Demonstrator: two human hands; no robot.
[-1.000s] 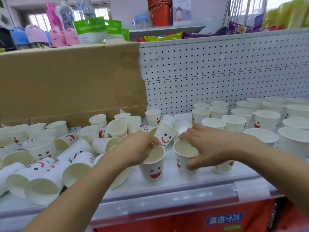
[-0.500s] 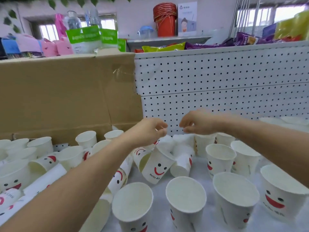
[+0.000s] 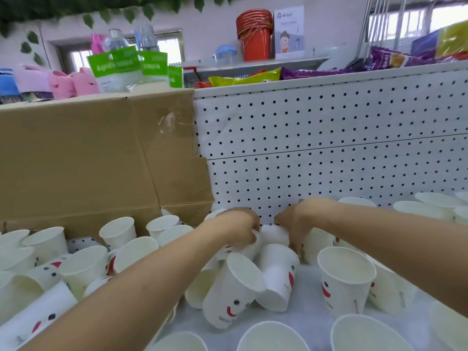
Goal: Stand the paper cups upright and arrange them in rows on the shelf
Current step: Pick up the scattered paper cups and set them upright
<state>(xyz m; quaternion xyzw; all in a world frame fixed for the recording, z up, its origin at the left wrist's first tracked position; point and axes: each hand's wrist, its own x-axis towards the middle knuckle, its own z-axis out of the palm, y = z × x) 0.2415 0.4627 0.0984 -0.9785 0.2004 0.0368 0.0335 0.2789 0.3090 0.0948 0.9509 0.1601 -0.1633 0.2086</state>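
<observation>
Both hands had dropped from their hover in front of the pegboard (image 3: 329, 148) onto the jumble of paper cups at the back of the shelf (image 3: 306, 323).

Left hand (image 3: 238, 226): fingers curled over a tilted cup (image 3: 249, 247), gripping it near its upper end.

Right hand (image 3: 293, 224): fingers pointed down beside an overturned cup (image 3: 274, 235) and touched it. Whether the grip had closed round it, I could not tell.

A leaning cup (image 3: 233, 292) lay propped against its neighbours just in front of both hands, untouched.

Task's things: several upright cups (image 3: 345, 277) stood to the right and along the front edge. Toppled cups (image 3: 38, 312) lay in a heap on the left, below the cardboard sheet (image 3: 76, 160).

Finding: the reach was over and the grasp was under way, so the tilted and overturned cups were, in my judgement, the next to be righted. The task was well short of done, and the left heap had not been started.
</observation>
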